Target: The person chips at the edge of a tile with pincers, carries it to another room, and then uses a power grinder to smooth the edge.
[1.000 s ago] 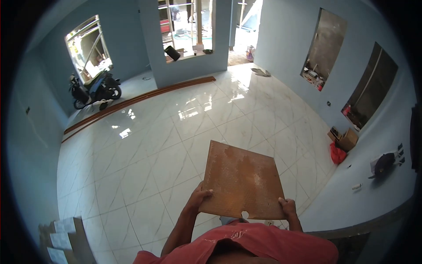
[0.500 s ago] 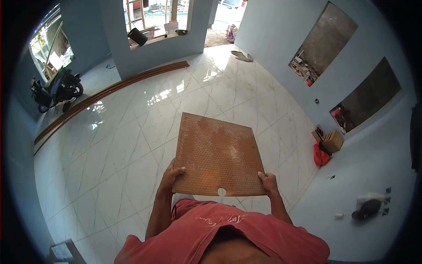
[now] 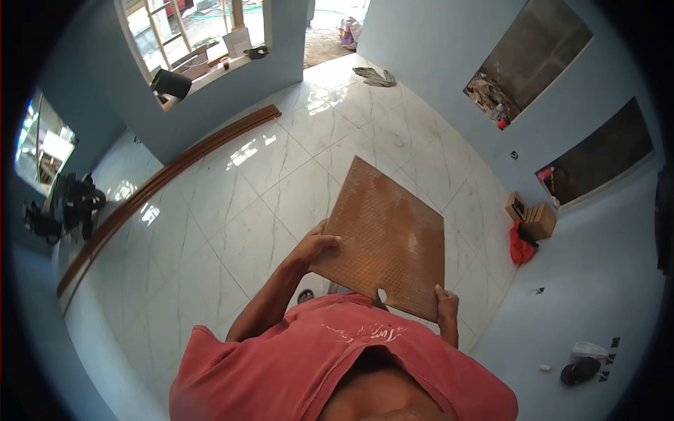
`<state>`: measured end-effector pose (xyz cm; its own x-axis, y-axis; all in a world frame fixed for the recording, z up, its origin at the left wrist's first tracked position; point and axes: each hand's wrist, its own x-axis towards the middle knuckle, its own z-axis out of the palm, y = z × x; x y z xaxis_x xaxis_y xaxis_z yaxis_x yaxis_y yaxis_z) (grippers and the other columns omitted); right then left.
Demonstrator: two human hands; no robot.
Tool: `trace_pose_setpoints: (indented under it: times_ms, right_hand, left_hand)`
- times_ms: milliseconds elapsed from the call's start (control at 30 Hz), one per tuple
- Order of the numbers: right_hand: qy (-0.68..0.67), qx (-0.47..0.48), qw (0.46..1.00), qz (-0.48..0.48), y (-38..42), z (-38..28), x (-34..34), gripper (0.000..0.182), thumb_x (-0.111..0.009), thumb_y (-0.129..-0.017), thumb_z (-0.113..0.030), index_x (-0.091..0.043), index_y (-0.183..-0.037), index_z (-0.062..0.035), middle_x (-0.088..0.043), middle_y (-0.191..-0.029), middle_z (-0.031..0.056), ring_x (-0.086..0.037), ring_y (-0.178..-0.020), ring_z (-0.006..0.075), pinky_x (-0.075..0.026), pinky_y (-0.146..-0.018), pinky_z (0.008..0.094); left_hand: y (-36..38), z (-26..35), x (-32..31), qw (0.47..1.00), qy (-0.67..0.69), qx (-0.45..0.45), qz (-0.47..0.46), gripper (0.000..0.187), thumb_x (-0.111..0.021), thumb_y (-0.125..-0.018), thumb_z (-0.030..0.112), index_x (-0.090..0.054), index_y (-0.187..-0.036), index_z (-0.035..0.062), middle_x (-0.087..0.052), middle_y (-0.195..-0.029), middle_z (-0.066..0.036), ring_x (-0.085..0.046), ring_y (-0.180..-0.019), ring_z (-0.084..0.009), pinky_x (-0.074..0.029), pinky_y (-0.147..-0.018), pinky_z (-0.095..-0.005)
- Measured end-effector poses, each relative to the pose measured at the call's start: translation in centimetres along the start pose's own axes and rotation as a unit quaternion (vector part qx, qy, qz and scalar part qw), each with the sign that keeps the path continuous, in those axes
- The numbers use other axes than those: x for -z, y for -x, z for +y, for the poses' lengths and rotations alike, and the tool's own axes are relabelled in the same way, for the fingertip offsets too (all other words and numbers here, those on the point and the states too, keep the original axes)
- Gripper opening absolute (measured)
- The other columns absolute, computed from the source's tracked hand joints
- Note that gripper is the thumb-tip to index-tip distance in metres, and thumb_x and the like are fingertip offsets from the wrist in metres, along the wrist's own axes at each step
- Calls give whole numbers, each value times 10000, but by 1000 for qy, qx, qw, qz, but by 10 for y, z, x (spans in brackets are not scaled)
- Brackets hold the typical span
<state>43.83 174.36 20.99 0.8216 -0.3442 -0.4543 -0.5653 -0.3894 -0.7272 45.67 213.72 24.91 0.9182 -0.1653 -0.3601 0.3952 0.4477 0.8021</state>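
Note:
A square floor tile [image 3: 386, 238], its brown, dimpled underside facing me, is held up in front of my red shirt. A small round notch is cut into its near edge. My left hand [image 3: 317, 245] grips the left edge, with its thumb on the brown face and its fingers mostly hidden behind. Lower down, my right hand [image 3: 446, 304] is closed on the near right corner, thumb on top. The tile is turned at an angle, its far corner pointing toward the doorway.
Glossy white tiles cover the floor [image 3: 232, 224]. Long brown wooden strips [image 3: 175, 172] lie across the left side, near a parked motorbike [image 3: 67, 203]. Cardboard boxes [image 3: 539, 221] and a red bag [image 3: 521, 244] stand by the right wall. A grey cloth [image 3: 374, 76] lies near the doorway.
The tile has turned clockwise and moved to the right, with both hands still on it. My left hand has gone up and right; my right hand shifted slightly right and down. The camera view has turned.

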Motion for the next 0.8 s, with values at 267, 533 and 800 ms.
trace_pose_setpoints:
  times_ms: [267, 533, 800]
  right_hand:
    - [5, -3, 999, 42, -186, -103, -51, 405, -650, -829, -299, -622, -886, 101, -605, -765, 98, -549, -681, 164, -445, -639, 313]
    - [58, 102, 993, -4, -363, -291, -104, 399, -632, -843, -322, -608, -846, 76, -589, -743, 70, -525, -658, 149, -434, -612, 302]
    - [24, 73, 995, -67, -521, -432, -173, 429, -656, -835, -298, -609, -920, 120, -617, -795, 100, -568, -717, 173, -461, -675, 310]
  left_hand:
    - [-213, 90, 33, 1000, -17, 9, -18, 672, -590, -765, 105, -306, -1361, -17, -485, -1242, -156, -508, -1113, -220, -409, -947, -327]
    - [-371, 205, 65, 997, 28, -61, 37, 692, -605, -754, 111, -303, -1362, -24, -507, -1217, -153, -521, -1091, -222, -416, -934, -317]
    - [-538, 278, 116, 989, 52, -120, 69, 656, -579, -760, 92, -312, -1348, -26, -511, -1196, -146, -542, -1035, -214, -417, -926, -309]
